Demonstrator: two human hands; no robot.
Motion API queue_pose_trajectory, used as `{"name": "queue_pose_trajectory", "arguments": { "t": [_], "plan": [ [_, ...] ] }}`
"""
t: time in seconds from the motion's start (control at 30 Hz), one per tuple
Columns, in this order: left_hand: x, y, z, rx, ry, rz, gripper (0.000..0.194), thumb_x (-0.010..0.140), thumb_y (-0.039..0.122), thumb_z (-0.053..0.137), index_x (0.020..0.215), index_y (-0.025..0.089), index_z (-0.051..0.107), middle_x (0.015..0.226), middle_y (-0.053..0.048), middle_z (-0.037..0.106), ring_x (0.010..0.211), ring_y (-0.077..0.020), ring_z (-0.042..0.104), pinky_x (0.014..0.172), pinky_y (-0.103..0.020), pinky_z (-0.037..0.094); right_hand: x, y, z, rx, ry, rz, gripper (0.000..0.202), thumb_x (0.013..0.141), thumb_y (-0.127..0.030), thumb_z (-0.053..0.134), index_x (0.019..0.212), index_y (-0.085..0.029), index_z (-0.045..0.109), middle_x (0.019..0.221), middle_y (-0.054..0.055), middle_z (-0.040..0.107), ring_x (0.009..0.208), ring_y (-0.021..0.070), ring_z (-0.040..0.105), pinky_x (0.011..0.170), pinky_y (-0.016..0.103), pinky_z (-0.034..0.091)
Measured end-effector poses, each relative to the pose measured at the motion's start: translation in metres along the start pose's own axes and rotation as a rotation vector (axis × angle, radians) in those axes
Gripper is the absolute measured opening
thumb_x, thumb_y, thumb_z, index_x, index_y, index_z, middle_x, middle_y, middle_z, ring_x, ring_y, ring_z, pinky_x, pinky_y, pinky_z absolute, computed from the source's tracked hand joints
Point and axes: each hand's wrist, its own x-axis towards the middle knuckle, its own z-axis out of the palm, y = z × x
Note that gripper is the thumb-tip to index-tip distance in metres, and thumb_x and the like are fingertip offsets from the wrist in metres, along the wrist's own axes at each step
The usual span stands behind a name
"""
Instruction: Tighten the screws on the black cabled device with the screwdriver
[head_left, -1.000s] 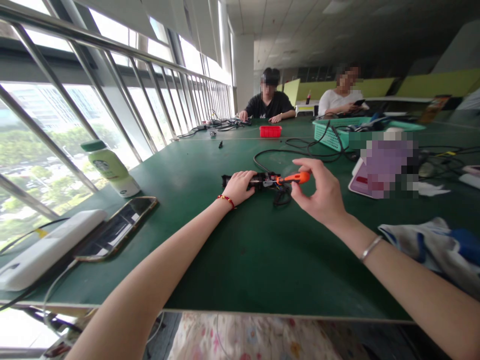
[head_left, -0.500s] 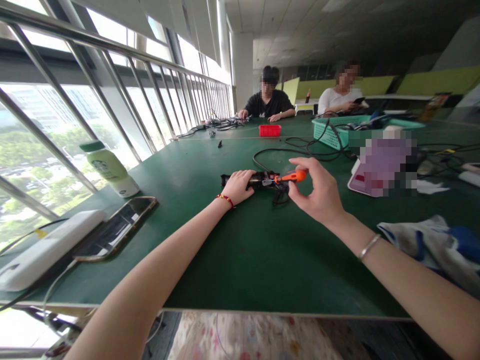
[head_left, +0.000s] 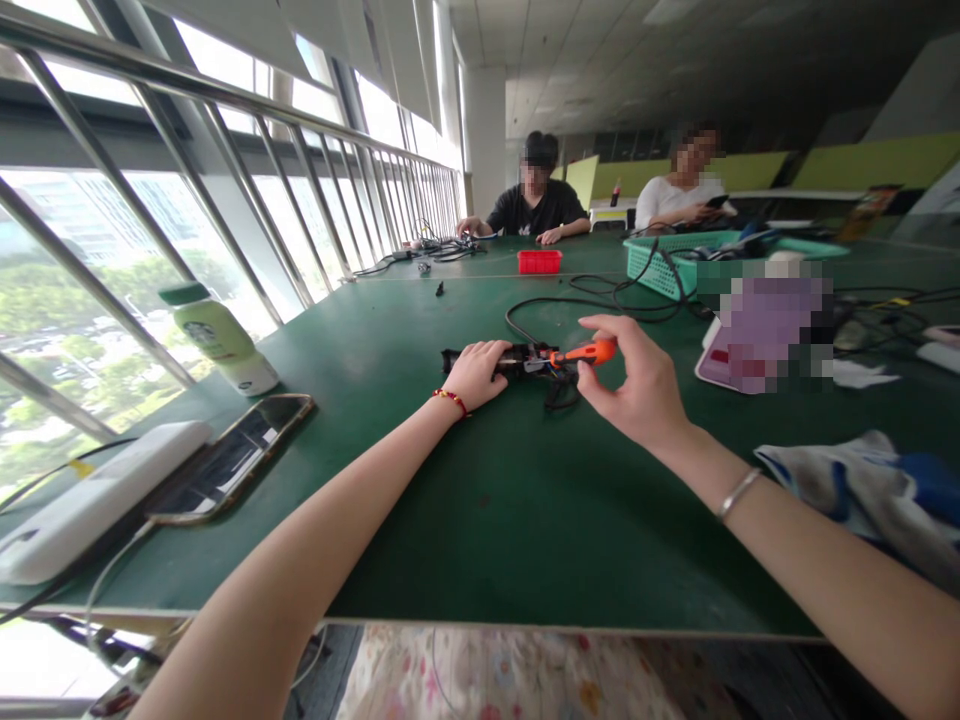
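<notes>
Your left hand (head_left: 478, 367) lies over a black device (head_left: 529, 358), fingers across its top and thumb along the near side, holding it to the green table (head_left: 487, 520). Device sits mid-table, straight ahead of you, lengthwise from left to right. A screwdriver (head_left: 589, 353), orange-handled, points left at its right end; wires gather there.

Your right hand (head_left: 643, 380): thumb and forefinger set wide in a C, handle between them. Cannot tell whether any finger is actually gripping it.

Containers. Turquoise basket (head_left: 660, 268), slatted sides, beyond your right hand: dark and bluish items heaped inside, too jumbled to sort; black cable (head_left: 577, 300) loops on the table before it. Red tray (head_left: 539, 262), small, farther off and left of the basket: contents not readable from here. Plastic bottle (head_left: 217, 335), green cap on, pale green label, upright by the railing (head_left: 300, 130); fill level hidden by the label.

Near the bottle, a phone (head_left: 240, 455) lies beside a white power strip (head_left: 105, 500). Right side: grey and blue cloth (head_left: 847, 490), crumpled. Far end: a co-worker in black (head_left: 534, 208), one hand at a cable pile (head_left: 442, 248).
</notes>
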Motion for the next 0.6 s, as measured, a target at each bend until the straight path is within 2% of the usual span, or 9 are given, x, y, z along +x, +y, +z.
{"name": "queue_pose_trajectory", "arguments": {
  "t": [0.13, 0.3, 0.37, 0.5, 0.6],
  "plan": [
    [-0.0001, 0.0009, 0.0, -0.006, 0.003, 0.003, 0.045, 0.076, 0.021, 0.051, 0.12, 0.013, 0.053, 0.11, -0.01, 0.064, 0.105, -0.0246, 0.057, 0.098, -0.036, 0.041, -0.0002, -0.0004, 0.0005, 0.004, 0.002, -0.017, 0.036, 0.077, -0.021, 0.056, 0.113, -0.02, 0.054, 0.089, 0.005, 0.064, 0.076, 0.0204, 0.061, 0.068, 0.032, 0.049],
    [0.0001, -0.0002, 0.0011, -0.003, 0.003, 0.011, 0.045, 0.076, 0.02, 0.051, 0.12, 0.012, 0.053, 0.111, -0.01, 0.064, 0.105, -0.0246, 0.057, 0.098, -0.037, 0.041, -0.0001, -0.0019, 0.001, -0.051, -0.018, 0.014, 0.008, 0.082, -0.029, 0.057, 0.087, -0.023, 0.061, 0.068, 0.0, 0.063, 0.063, 0.0179, 0.058, 0.062, 0.03, 0.046],
    [0.0002, -0.0005, 0.001, -0.003, 0.005, 0.01, 0.045, 0.075, 0.02, 0.052, 0.12, 0.012, 0.053, 0.111, -0.011, 0.064, 0.105, -0.0247, 0.057, 0.098, -0.037, 0.042, -0.0002, -0.0017, 0.0008, -0.036, -0.013, 0.017, 0.012, 0.082, -0.027, 0.057, 0.091, -0.022, 0.061, 0.074, 0.002, 0.066, 0.064, 0.0183, 0.059, 0.063, 0.031, 0.047],
    [0.0, 0.0002, 0.0, -0.01, 0.002, 0.007, 0.046, 0.074, 0.019, 0.052, 0.12, 0.013, 0.053, 0.111, -0.01, 0.064, 0.106, -0.0248, 0.057, 0.097, -0.037, 0.042, -0.0008, 0.0006, 0.0009, 0.015, 0.001, -0.016, 0.035, 0.078, -0.022, 0.056, 0.113, -0.02, 0.054, 0.093, 0.006, 0.065, 0.079, 0.0213, 0.062, 0.07, 0.033, 0.049],
    [-0.0002, 0.0007, -0.0007, -0.014, 0.001, 0.002, 0.046, 0.074, 0.018, 0.052, 0.12, 0.014, 0.053, 0.111, -0.01, 0.064, 0.107, -0.0247, 0.057, 0.098, -0.037, 0.042, -0.0011, 0.0012, 0.0012, 0.012, 0.003, -0.031, 0.038, 0.078, -0.021, 0.056, 0.116, -0.021, 0.052, 0.094, 0.006, 0.064, 0.082, 0.0214, 0.062, 0.072, 0.034, 0.05]
  ]
}}
